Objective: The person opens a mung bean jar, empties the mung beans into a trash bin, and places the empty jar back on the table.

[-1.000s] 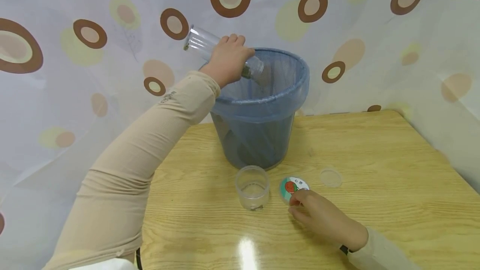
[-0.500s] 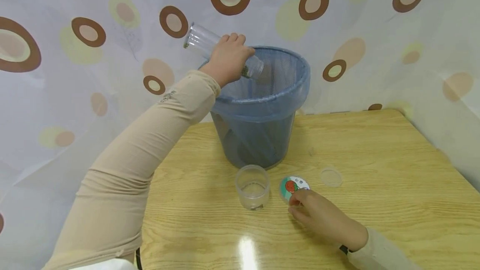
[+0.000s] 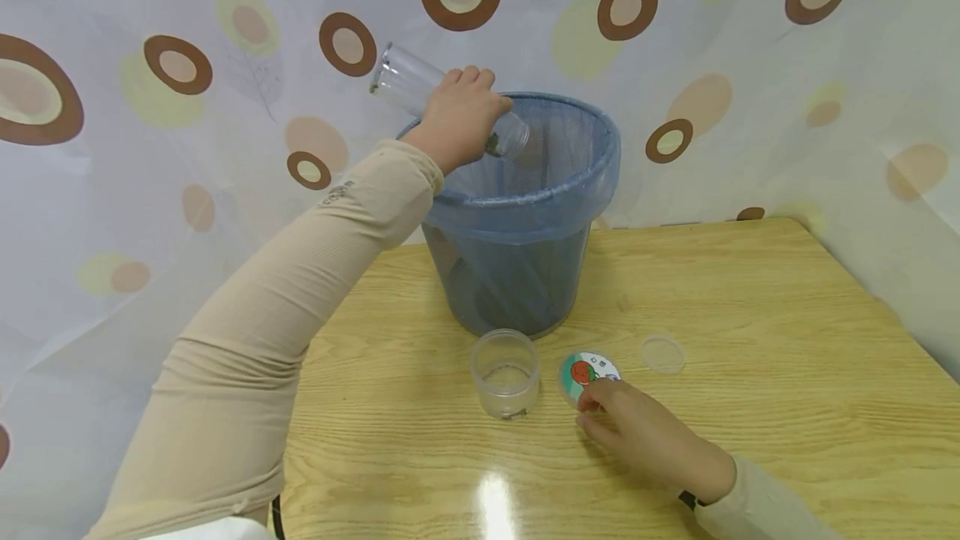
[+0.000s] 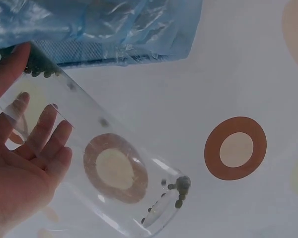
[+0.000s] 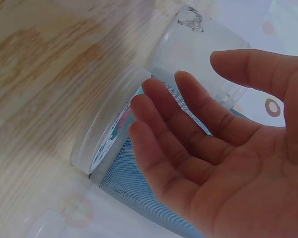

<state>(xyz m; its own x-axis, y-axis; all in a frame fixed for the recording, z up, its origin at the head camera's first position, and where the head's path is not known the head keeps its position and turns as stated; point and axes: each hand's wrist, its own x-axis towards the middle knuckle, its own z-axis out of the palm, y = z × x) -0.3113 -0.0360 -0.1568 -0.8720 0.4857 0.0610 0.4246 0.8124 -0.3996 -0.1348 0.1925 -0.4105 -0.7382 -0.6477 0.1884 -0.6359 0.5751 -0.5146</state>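
My left hand (image 3: 461, 119) grips a tall clear plastic jar (image 3: 411, 80) from above. The jar is tilted, its mouth pointing down inside the rim of a mesh bin (image 3: 510, 282) lined with a blue plastic bag (image 3: 570, 211). Small dark green round bits (image 4: 42, 69) gather near the low end, and a few cling at the raised base. My right hand (image 3: 648, 436) hovers by a round lid (image 3: 576, 373) with a strawberry picture, its fingers loosely bent and holding nothing. Whether a fingertip touches the lid is unclear.
On the wooden table (image 3: 750, 298), a short clear container (image 3: 506, 377) stands open in front of the bin. A thin transparent disc (image 3: 663, 354) lies right of the lid. A patterned wall covering (image 3: 517, 48) hangs close behind the bin.
The jar's raised base has lifted slightly, and the fine trail of bits that was falling at its mouth is no longer visible. My right hand stays where it was.
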